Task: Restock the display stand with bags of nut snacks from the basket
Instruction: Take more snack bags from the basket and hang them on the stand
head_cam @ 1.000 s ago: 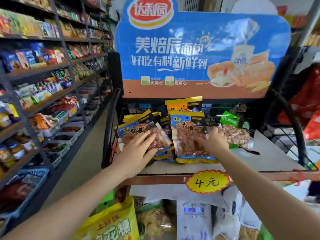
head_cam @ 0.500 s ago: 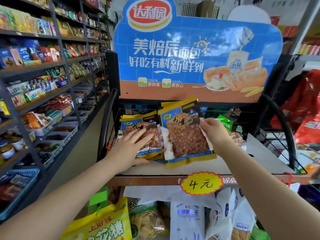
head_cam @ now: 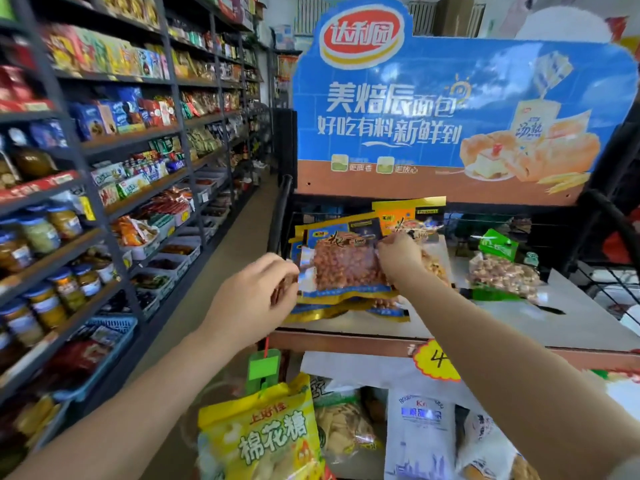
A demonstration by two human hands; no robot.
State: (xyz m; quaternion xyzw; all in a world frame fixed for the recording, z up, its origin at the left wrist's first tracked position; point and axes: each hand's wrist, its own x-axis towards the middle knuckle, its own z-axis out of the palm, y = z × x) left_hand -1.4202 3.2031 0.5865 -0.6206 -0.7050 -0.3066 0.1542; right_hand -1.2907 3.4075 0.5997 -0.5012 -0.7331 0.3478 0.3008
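Between your hands, the front nut bag (head_cam: pixel 346 268) came down onto the shelf stack (head_cam: pixel 349 306), your left hand (head_cam: pixel 252 299) pinching its edge, your right hand (head_cam: pixel 398 258) gripping its top corner.

Both hands hold one nut bag (head_cam: pixel 346 268) over the pile at the shelf's (head_cam: pixel 519 327) left end. The left hand (head_cam: pixel 252 299) pinches its left edge, the right hand (head_cam: pixel 398 258) its top right corner.

Blue bread advertisement board (head_cam: pixel 450 109) stood above stand. Yellow price tag (head_cam: pixel 437 362) hung below shelf edge. Yellow marshmallow bag (head_cam: pixel 263 434) and white bag (head_cam: pixel 420 434) sat lower down. Store shelves (head_cam: pixel 114 174) lined left aisle, jars (head_cam: pixel 41 237) near front.
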